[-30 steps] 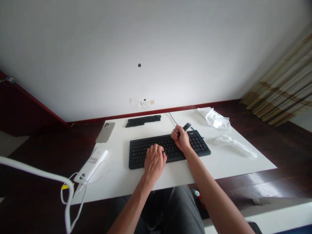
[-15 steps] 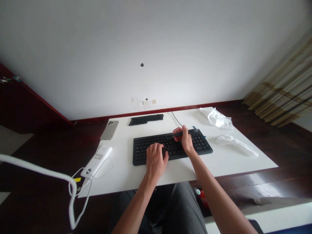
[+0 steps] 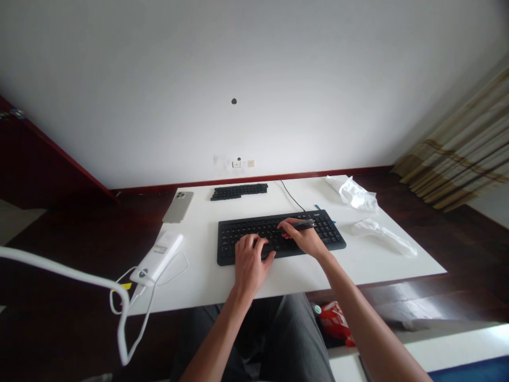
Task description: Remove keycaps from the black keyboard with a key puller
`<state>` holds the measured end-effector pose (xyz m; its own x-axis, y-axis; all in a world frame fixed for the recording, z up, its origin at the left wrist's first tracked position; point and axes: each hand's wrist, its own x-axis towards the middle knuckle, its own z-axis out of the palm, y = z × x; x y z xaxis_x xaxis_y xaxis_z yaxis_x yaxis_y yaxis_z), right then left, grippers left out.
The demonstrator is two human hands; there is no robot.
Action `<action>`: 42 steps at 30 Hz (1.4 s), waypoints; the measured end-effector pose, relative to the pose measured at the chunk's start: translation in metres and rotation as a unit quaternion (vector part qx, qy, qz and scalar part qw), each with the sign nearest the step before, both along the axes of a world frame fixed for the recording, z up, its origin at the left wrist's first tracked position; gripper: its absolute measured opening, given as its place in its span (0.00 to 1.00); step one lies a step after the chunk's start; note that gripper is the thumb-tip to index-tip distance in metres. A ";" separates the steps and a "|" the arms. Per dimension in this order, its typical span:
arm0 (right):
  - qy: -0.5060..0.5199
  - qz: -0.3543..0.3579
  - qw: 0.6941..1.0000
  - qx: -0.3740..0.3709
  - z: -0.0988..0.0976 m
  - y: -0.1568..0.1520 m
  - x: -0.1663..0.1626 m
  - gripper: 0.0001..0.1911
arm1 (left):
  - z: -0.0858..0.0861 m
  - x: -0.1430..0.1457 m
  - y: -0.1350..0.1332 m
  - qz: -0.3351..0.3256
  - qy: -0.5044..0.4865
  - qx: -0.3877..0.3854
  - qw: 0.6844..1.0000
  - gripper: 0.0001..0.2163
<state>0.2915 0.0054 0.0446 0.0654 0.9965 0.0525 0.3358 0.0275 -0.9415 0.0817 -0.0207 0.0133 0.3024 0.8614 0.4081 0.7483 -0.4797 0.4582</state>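
A black keyboard [image 3: 330,233] lies in the middle of the white table [image 3: 191,276]. My left hand [image 3: 248,260] rests on the keyboard's near edge, fingers curled down onto the keys, holding nothing. My right hand [image 3: 304,236] hovers over the keyboard's right half, its fingers pinched round a thin dark tool [image 3: 302,225] that lies nearly flat and points left across the keys. A black cable [image 3: 292,196] runs from the keyboard toward the table's far edge.
A dark strip of loose keycaps [image 3: 238,191] lies at the far edge. A phone [image 3: 178,206] lies face down at far left, a white power bank [image 3: 157,258] with a white cable near left. Crumpled clear plastic bags [image 3: 356,193] lie right. A red packet [image 3: 333,321] lies on the floor.
My right hand has come down from upright to low over the keys, and the tool has swung from pointing up-right to lying flat, tip leftward. My left hand has stayed on the keyboard.
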 end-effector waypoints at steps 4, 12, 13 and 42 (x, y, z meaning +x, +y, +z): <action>-0.016 0.008 1.000 -0.015 -0.001 0.002 0.000 0.13 | 0.001 0.000 0.000 0.002 0.017 0.003 1.000 0.19; -0.068 -0.019 0.997 -0.010 0.011 -0.011 -0.013 0.14 | 0.002 0.000 0.001 -0.011 0.042 -0.002 0.999 0.17; -0.075 -0.025 0.997 -0.005 0.013 -0.013 -0.016 0.14 | 0.002 -0.001 0.001 -0.012 0.042 -0.002 0.999 0.17; -0.094 -0.072 0.993 -0.021 0.003 -0.019 -0.035 0.21 | 0.004 0.000 0.002 -0.015 0.038 -0.005 0.999 0.17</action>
